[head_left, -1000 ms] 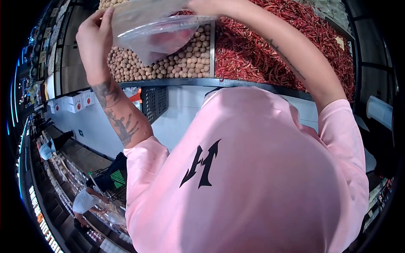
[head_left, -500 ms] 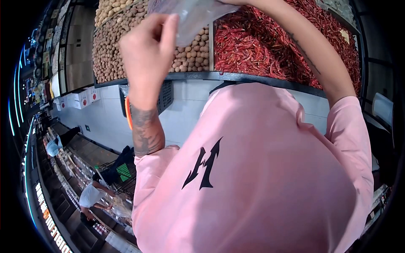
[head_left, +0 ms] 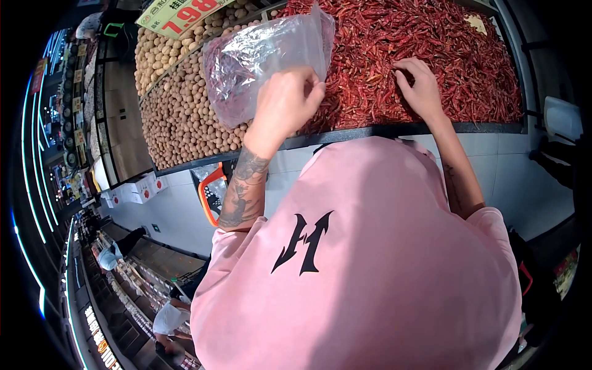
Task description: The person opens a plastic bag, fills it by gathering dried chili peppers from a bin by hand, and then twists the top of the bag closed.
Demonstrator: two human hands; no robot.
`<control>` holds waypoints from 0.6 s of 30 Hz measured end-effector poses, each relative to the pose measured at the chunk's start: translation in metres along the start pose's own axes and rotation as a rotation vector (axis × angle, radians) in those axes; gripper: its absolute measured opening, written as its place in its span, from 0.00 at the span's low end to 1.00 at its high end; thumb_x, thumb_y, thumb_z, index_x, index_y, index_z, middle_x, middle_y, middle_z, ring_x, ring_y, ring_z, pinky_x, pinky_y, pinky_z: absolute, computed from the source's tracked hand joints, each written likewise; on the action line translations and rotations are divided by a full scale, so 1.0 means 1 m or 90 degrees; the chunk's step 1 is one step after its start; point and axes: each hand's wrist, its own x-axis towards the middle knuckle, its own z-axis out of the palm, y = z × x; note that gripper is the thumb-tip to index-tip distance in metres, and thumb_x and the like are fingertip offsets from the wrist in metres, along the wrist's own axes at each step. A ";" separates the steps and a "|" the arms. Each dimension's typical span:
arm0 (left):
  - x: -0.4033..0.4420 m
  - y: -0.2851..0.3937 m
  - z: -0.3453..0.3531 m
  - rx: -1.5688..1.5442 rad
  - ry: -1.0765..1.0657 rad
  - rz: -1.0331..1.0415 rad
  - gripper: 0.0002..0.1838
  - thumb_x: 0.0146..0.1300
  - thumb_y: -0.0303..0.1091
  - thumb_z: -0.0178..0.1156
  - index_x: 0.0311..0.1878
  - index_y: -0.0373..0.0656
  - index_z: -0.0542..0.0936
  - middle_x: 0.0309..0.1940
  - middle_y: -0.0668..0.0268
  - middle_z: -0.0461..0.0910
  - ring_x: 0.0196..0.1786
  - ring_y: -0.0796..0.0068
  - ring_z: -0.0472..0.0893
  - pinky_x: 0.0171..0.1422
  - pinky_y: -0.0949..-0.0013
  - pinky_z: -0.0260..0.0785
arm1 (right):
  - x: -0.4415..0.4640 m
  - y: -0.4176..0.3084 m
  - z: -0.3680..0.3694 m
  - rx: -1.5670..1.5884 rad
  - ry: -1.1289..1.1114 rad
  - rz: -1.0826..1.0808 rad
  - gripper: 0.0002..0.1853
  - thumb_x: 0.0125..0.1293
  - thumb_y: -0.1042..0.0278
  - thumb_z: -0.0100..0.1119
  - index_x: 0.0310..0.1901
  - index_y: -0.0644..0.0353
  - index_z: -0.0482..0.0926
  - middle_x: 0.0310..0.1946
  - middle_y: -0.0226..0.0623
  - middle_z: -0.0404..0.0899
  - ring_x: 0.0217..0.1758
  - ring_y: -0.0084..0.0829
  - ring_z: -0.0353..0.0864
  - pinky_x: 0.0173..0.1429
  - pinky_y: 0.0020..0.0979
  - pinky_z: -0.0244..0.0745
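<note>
My left hand point(head_left: 288, 102) is closed on the edge of a clear plastic bag point(head_left: 271, 52), its fingers partly turned away from view. The bag lies over the boundary between the brown round fruit and the chilies, and dark red pieces show through its left side. To the right, my right hand point(head_left: 422, 89) reaches into the heap of dried red chilies point(head_left: 370, 74). Its fingers are bent with a gap between thumb and forefinger, and I see nothing held between them.
Brown round dried longans point(head_left: 185, 117) fill the left bin, with paler round ones point(head_left: 163, 58) behind. A price sign point(head_left: 179, 15) stands above them. Below the bin's black front rim is a basket with an orange handle point(head_left: 209, 194). Another person point(head_left: 171, 320) is at the lower left.
My left hand has moved right, bringing the bag lower and fully into view. My right hand has come down from beyond the top edge onto the chilies. The price sign has come into view.
</note>
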 end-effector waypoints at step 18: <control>0.009 -0.010 0.023 -0.125 -0.017 -0.173 0.09 0.58 0.29 0.61 0.30 0.32 0.76 0.23 0.58 0.80 0.29 0.71 0.81 0.39 0.69 0.74 | 0.073 0.042 0.038 -0.300 0.044 0.057 0.40 0.59 0.55 0.68 0.72 0.49 0.62 0.66 0.49 0.63 0.68 0.49 0.63 0.66 0.49 0.65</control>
